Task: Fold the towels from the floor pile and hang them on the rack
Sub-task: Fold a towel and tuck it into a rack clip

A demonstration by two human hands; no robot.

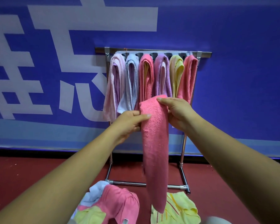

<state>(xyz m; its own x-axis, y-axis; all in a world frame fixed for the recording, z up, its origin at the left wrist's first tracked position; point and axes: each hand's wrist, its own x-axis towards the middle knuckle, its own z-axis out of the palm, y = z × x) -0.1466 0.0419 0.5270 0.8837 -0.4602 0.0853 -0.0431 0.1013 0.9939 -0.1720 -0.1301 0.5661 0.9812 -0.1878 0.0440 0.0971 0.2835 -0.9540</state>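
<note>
Behind everything is the blue wall banner with big white characters [233,78], and under it the dark red floor [39,175]. Against the banner stands the shiny steel tube towel rack [153,50], with six folded terry towels draped side by side over its top rail: pale pink, light blue, coral, purple, yellow, coral.

In front of the rack I hold up the long coral-pink terry towel [155,143], folded into a narrow strip that hangs down almost to the floor. Below it, near the rack's foot, lies the floor pile of crumpled pink, blue and yellow towels [116,206], and just right of that a loose yellow striped towel [176,210].

I judge the fold is nearly done and the hanging comes next. That calls for lifting the strip and laying its middle over the rail, though the rail looks crowded, so a gap must be found.

My left hand [128,122] pinches the strip's left edge, thumb flat on its front. My right hand [178,112] curls over the top corner, fingers wrapped round the cloth.
</note>
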